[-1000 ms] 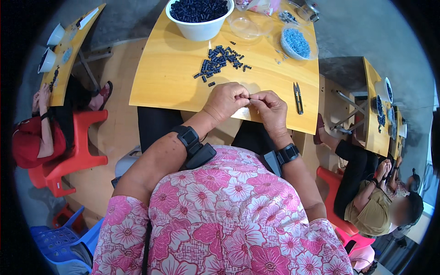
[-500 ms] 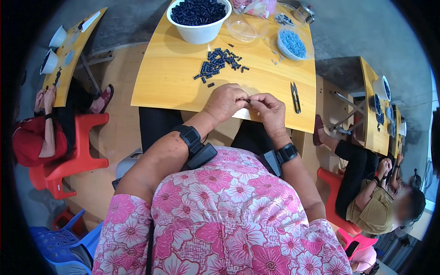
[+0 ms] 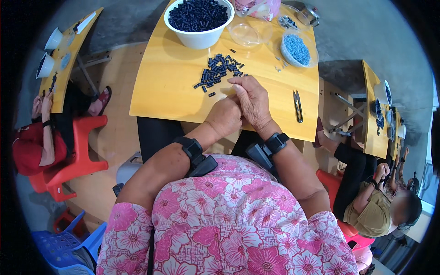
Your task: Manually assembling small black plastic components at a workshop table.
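Both my hands meet over the near edge of the yellow table. My left hand (image 3: 223, 118) is closed into a loose fist, its fingertips hidden behind my right hand, so whatever it holds does not show. Crossing in front of it, my right hand (image 3: 253, 101) reaches up and left with thumb and fingers drawn together near the loose pile. What they pinch, if anything, cannot be made out. Just beyond lies the pile of small black ribbed cylinder pieces (image 3: 215, 73), with a single black piece (image 3: 211, 94) apart at its near side.
A white bowl (image 3: 201, 40) heaped with black pieces stands at the back. To its right are an empty clear lid (image 3: 245, 35), a tub of small blue pieces (image 3: 297, 49) and a pink bag (image 3: 259, 8). Black thread snips (image 3: 298, 106) lie at right. Other people sit at side tables.
My right hand has swung left and away from me, over my left hand toward the pile. The small dark piece between my fingertips has gone from view.
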